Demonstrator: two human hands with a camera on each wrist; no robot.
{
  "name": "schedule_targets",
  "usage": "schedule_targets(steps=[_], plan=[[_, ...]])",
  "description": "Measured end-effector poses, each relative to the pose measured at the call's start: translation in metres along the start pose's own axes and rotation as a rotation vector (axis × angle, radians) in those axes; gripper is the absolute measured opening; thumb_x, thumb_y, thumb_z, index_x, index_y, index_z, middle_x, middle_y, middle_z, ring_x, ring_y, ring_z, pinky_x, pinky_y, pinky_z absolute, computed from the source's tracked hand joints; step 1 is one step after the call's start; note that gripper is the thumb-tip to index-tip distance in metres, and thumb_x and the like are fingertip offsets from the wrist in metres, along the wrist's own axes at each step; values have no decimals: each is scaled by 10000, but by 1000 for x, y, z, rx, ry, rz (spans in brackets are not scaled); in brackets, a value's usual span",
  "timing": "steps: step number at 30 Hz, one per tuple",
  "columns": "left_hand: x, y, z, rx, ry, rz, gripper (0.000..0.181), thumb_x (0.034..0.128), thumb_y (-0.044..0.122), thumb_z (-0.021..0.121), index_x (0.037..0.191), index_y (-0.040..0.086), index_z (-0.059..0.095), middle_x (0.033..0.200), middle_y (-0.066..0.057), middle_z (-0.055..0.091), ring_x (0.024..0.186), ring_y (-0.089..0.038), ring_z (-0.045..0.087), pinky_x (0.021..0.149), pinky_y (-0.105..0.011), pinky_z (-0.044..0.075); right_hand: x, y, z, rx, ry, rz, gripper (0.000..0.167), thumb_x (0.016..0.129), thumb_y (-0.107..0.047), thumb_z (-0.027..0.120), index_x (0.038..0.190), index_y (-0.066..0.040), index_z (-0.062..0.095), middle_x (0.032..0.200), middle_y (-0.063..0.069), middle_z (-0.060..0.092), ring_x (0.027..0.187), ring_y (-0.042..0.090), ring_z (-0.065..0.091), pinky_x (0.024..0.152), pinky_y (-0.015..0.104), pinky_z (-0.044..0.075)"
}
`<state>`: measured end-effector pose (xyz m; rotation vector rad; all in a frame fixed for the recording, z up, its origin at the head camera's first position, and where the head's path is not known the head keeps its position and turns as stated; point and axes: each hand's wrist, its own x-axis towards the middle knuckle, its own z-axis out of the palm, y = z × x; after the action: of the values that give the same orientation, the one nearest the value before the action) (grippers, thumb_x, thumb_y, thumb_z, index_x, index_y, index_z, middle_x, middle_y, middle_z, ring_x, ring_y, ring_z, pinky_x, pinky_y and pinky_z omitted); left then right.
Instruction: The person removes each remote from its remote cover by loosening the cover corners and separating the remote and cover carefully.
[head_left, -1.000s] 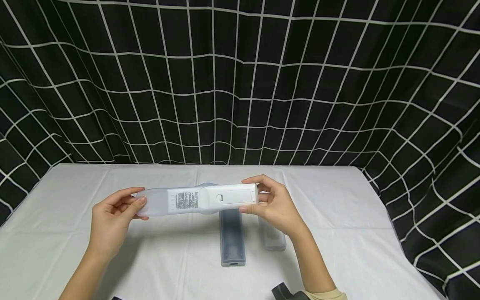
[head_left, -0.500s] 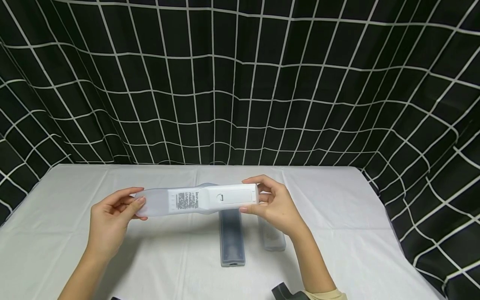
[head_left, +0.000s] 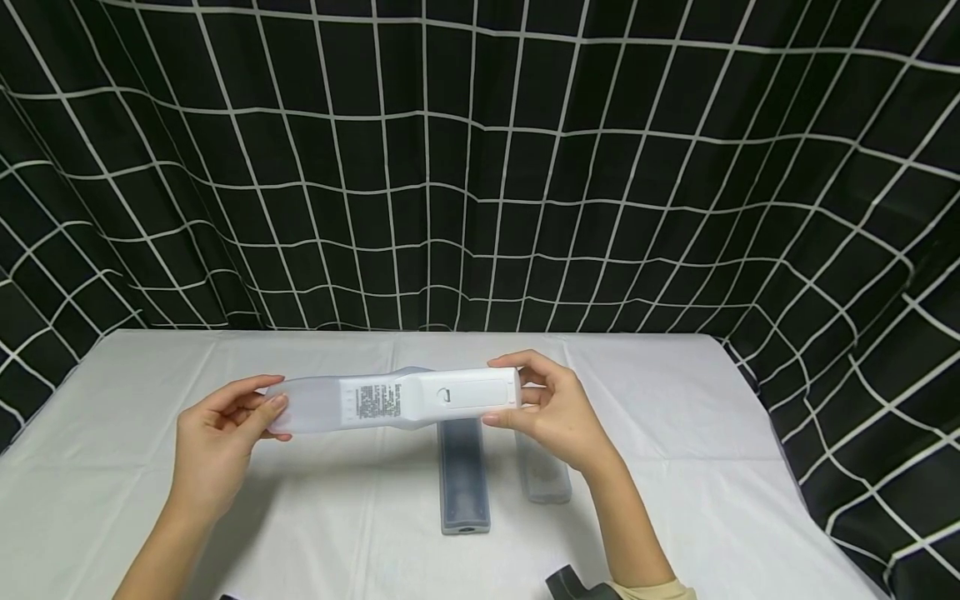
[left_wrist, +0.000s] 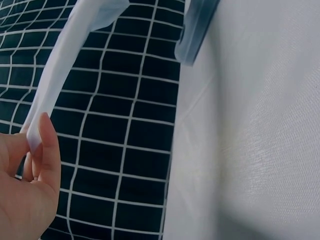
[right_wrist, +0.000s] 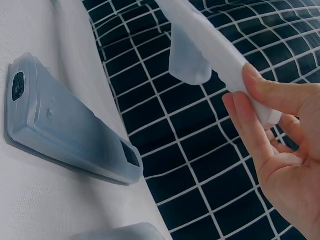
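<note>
A white remote control (head_left: 480, 393), back side up, lies partly inside a translucent silicone sleeve (head_left: 307, 406) above the table. My left hand (head_left: 213, 442) pinches the sleeve's left end between thumb and fingers. At the opposite end my right hand (head_left: 551, 412) holds the bare remote by its long edges. Printed text shows near the remote's covered end. In the right wrist view, a loose sleeve flap (right_wrist: 187, 60) hangs below the remote (right_wrist: 230, 60). The left wrist view shows my left hand (left_wrist: 30, 190) at the sleeve's tip.
Below the held remote, a dark remote-shaped item in a bluish translucent sleeve (head_left: 465, 475) lies on the white cloth (head_left: 337, 533). A paler translucent case (head_left: 545, 479) lies to its right, partly hidden by my right hand. A black gridded curtain (head_left: 450, 167) stands behind the table.
The remote has shifted slightly right with my right hand, while my left hand and the sleeve's end moved slightly left. A little more of the sleeve's left part is hollow.
</note>
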<state>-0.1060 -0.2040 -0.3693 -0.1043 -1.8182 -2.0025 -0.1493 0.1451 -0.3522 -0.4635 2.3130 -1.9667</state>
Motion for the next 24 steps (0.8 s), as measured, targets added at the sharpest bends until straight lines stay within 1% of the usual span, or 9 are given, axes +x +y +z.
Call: schedule_targets(steps=[10,20,24], plan=[[1,1,-1,3,13,-3,304,882,-252,655,1024,-18,787,780,-9,719,610,-87,685,563,-251,614,1,1,-2,-5,3,9,571,756,147,839,1286,59,647,1117,187,651,918,245,766,802,327,655],[3,0,-4,7,11,-6,245,893,-229,670,1044,-64,770,800,-9,731,641,-90,689,572,-255,617,1,2,-6,-6,9,0,588,751,153,839,1298,65,641,1114,179,650,898,231,768,789,312,653],[3,0,-5,6,14,-6,241,890,-232,672,1044,-72,768,800,-9,735,638,-91,688,568,-258,616,1,3,-8,-12,7,-2,589,753,152,840,1300,65,640,1113,183,650,903,234,771,784,323,656]])
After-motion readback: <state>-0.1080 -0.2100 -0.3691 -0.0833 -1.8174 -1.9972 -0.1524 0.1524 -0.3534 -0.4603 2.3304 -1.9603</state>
